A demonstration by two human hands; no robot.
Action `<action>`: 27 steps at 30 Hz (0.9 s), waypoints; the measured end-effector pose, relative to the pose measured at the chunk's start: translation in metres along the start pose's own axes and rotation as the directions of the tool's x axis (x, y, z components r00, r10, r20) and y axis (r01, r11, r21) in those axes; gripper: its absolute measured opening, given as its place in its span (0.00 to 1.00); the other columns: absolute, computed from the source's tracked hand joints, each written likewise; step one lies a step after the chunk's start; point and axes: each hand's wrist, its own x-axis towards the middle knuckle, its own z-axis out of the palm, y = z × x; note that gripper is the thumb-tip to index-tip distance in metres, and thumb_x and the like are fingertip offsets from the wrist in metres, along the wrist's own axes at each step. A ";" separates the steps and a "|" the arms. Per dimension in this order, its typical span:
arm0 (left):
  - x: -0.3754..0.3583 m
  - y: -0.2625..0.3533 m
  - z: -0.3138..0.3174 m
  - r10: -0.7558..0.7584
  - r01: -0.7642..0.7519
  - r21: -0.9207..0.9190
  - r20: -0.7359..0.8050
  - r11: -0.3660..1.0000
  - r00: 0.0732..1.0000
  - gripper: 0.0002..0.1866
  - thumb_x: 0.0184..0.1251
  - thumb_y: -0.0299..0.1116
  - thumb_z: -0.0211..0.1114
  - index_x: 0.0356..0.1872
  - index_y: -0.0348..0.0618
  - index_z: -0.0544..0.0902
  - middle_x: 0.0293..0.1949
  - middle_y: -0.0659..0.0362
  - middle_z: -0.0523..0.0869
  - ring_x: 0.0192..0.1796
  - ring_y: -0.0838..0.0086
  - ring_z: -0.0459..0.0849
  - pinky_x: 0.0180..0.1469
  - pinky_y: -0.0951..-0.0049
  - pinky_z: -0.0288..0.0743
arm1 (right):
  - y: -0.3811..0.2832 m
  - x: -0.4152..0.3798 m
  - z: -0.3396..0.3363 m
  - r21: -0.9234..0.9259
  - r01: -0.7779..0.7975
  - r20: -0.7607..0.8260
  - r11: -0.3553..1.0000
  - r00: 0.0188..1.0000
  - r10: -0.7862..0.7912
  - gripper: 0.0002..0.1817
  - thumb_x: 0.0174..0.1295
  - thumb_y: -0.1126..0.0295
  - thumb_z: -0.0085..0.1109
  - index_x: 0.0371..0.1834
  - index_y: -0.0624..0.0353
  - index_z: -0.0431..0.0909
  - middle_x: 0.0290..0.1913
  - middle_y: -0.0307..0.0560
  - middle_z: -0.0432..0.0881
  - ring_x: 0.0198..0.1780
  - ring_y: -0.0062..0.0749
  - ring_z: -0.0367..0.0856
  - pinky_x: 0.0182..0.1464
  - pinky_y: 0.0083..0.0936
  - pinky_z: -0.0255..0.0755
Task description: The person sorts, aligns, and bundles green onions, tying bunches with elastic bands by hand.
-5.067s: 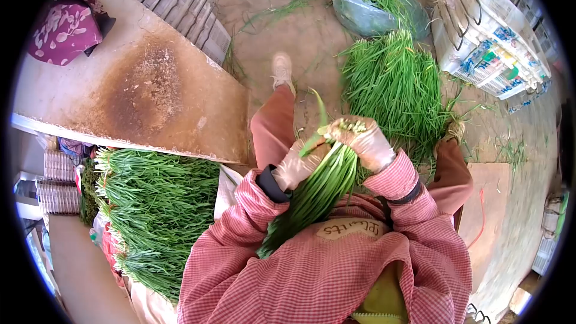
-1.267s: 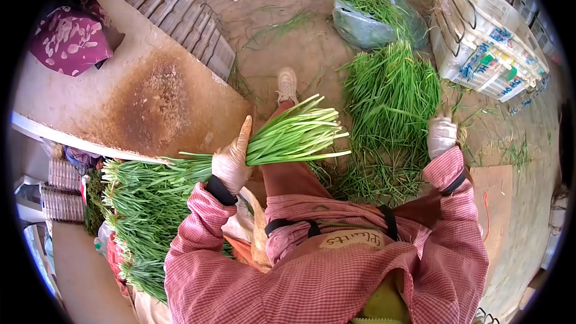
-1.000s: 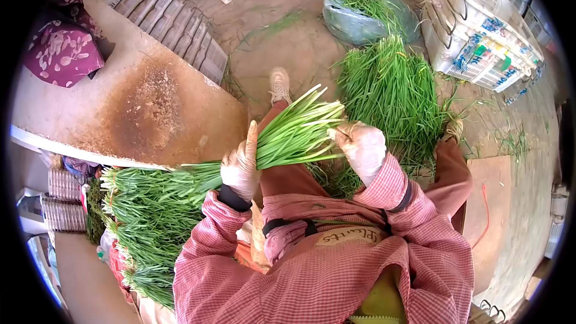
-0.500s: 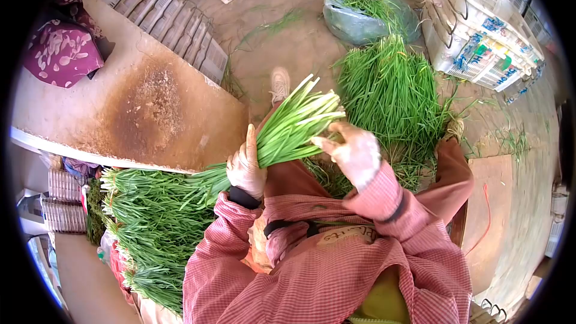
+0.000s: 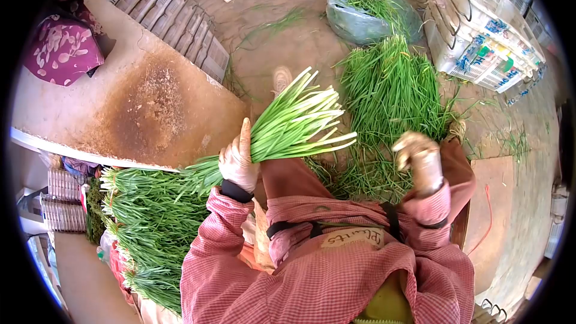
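Observation:
My left hand [image 5: 239, 159], in a pale glove, is wrapped round a bunch of garlic chives [image 5: 294, 123]. Their white stem ends fan out up and to the right, while the green leaf ends trail left over the stacked chives [image 5: 159, 222]. The index finger points up along the bunch. Apart from the bunch, my right hand [image 5: 417, 159] is over my right leg, near the lower edge of the loose chive pile [image 5: 390, 90]. Its fingers look curled but are smeared by motion.
A worn board table [image 5: 210, 126] stands at my left, with a purple floral cloth [image 5: 63, 51] on it. White plastic crates [image 5: 480, 30] are stacked at the back right. A plastic bag [image 5: 354, 21] of chives sits behind the pile. A flat board [image 5: 495, 204] lies at right.
My right hand has moved away from the bunch, right and slightly down. The stem ends have spread wider, and my left hand has shifted slightly left with the bunch.

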 end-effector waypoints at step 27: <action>0.003 -0.016 -0.015 0.229 -0.232 0.108 0.042 0.967 0.973 0.34 0.44 0.28 0.60 0.60 0.51 0.65 0.38 0.61 0.79 0.30 0.68 0.78 0.33 0.69 0.70 | -0.026 0.024 -0.025 -0.947 -0.121 -0.222 0.298 0.916 -0.333 0.29 0.43 0.72 0.65 0.53 0.51 0.72 0.60 0.49 0.65 0.62 0.44 0.59 0.64 0.35 0.52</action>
